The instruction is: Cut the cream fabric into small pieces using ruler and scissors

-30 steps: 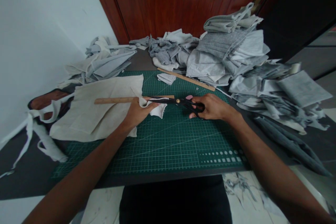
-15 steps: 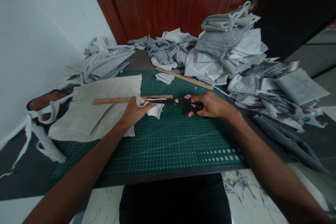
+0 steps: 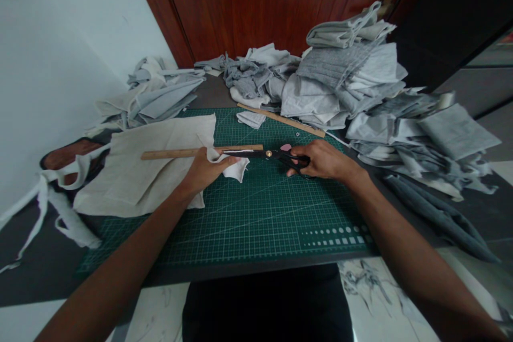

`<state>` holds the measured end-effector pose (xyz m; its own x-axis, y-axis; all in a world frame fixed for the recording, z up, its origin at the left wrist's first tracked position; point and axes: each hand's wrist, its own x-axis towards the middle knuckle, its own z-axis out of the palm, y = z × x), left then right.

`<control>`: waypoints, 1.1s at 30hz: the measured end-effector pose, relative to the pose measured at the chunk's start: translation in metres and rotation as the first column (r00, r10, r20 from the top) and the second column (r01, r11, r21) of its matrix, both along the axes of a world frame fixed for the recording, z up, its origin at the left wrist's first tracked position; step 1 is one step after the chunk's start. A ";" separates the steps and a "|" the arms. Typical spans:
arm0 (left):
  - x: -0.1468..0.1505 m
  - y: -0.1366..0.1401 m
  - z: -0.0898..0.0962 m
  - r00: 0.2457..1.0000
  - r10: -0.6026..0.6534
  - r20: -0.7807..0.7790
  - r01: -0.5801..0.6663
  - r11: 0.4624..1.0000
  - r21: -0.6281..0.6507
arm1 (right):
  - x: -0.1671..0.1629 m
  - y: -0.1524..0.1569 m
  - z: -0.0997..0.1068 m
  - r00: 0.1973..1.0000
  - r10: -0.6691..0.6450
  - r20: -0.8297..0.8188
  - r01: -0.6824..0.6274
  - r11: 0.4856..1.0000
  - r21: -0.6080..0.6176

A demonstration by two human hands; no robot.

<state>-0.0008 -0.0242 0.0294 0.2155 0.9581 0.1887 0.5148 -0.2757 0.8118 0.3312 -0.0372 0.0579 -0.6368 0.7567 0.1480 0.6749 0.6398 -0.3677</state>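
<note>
Black scissors (image 3: 269,154) lie level over the green cutting mat, blades pointing left, with my right hand (image 3: 318,160) closed round their handles. My left hand (image 3: 206,169) pinches a small white fabric piece (image 3: 237,169) beside the blades; the blade tips lie at the cloth, partly hidden by my fingers. Under and behind that hand runs a wooden ruler (image 3: 168,154), resting on a large cream cloth (image 3: 124,171). A small pink piece (image 3: 286,147) shows just behind the scissor handles.
Beneath everything is the gridded cutting mat (image 3: 264,224). A second wooden ruler (image 3: 280,117) and a folded white scrap (image 3: 250,119) lie farther back. Piles of grey and white fabric (image 3: 312,93) line the back and right. Fabric strips (image 3: 82,171) trail over a brown item at left.
Almost nothing differs. The whole view has shifted very slightly; both hands keep their hold on the fabric and the scissors.
</note>
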 end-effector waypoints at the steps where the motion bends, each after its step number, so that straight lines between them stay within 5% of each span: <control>1: 0.000 0.000 0.000 1.000 -0.003 0.002 0.003 1.000 -0.006 | 0.000 0.000 0.000 1.000 -0.003 0.004 0.003 1.000 -0.003; 26: 0.001 -0.001 0.001 1.000 0.021 0.008 -0.020 0.999 -0.032 | 0.000 -0.002 -0.002 1.000 -0.028 -0.005 0.028 1.000 0.002; 33: 0.001 -0.002 0.003 0.998 -0.026 0.051 0.028 0.999 -0.047 | 0.003 0.005 -0.008 0.988 -0.062 -0.145 0.062 0.998 -0.005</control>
<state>0.0005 -0.0259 0.0320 0.2328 0.9602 0.1544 0.4660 -0.2495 0.8489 0.3346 -0.0326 0.0496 -0.5607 0.7940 0.2352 0.6527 0.5985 -0.4646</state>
